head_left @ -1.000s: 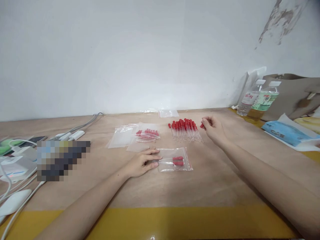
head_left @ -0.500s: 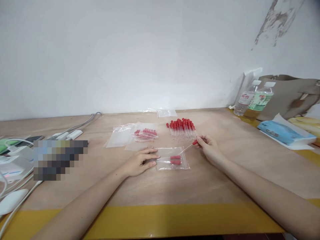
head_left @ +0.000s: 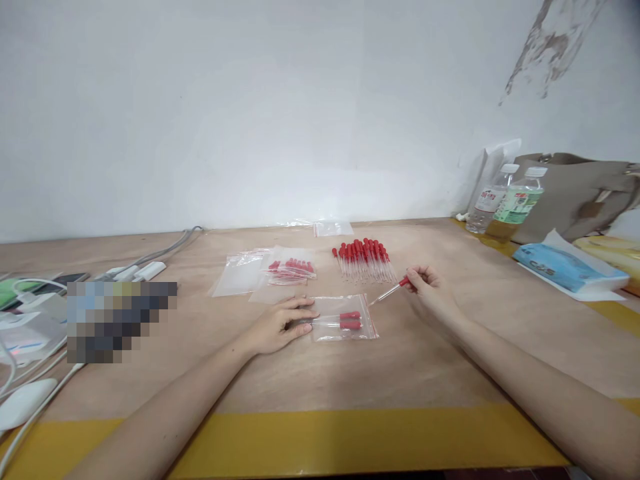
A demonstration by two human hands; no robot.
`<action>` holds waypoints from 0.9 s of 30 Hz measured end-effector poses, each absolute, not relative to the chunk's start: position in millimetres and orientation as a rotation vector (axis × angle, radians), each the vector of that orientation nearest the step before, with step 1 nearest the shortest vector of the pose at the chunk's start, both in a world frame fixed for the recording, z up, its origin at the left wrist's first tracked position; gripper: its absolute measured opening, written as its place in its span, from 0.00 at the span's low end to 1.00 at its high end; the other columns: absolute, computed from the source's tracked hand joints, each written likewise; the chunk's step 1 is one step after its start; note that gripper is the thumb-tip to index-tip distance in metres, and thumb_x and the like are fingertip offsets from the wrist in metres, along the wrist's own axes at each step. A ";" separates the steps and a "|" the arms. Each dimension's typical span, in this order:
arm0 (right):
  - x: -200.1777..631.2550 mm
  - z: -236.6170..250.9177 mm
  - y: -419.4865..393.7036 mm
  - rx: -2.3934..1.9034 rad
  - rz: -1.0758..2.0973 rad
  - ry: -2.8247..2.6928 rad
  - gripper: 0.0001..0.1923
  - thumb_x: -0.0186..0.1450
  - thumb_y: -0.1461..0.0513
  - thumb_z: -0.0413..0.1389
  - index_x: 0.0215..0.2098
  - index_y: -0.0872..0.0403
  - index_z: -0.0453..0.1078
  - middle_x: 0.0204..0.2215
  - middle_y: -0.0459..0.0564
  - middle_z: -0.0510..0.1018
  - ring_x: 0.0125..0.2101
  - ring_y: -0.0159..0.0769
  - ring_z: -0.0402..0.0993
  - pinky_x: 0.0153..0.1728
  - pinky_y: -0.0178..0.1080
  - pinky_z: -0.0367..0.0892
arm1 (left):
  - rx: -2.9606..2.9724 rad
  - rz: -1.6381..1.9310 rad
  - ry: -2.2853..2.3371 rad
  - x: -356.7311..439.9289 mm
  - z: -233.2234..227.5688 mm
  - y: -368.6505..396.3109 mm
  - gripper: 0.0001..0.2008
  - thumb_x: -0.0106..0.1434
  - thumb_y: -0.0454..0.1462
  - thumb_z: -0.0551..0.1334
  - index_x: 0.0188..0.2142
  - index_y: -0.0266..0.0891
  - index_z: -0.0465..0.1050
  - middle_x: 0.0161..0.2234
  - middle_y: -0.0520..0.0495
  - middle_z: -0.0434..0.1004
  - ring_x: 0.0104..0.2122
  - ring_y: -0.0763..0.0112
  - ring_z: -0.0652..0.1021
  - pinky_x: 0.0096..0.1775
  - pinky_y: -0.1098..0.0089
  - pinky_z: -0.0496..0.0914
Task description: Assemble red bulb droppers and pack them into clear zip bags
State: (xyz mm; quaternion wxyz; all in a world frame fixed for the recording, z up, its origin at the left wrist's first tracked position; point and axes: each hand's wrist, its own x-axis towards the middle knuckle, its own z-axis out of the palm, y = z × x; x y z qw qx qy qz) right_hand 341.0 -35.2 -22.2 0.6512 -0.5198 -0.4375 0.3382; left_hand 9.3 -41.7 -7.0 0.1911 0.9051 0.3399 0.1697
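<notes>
The left hand (head_left: 280,325) lay flat, fingers spread on the small zip bag (head_left: 345,319), pinning its mouth; the right hand (head_left: 425,288) pinched a red-bulbed dropper (head_left: 390,293), tip aimed at that bag; beyond it lay the loose dropper pile (head_left: 364,259).

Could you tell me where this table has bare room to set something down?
Bare wood lies between the zip bag and the yellow edge strip, and between the right hand and the blue packet. The cables crowd the left.
</notes>
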 end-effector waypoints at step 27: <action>307.6 -23.7 -53.7 -1.108 1.212 -1.442 0.14 0.48 0.58 0.62 0.30 0.55 0.66 0.26 0.45 0.75 0.27 0.30 0.72 0.33 0.36 0.68 | 2.568 0.505 1.064 10.8 -6.2 -44.5 0.28 0.59 0.47 0.55 0.57 0.45 0.53 0.56 0.45 0.59 0.55 0.61 0.61 0.54 0.59 0.58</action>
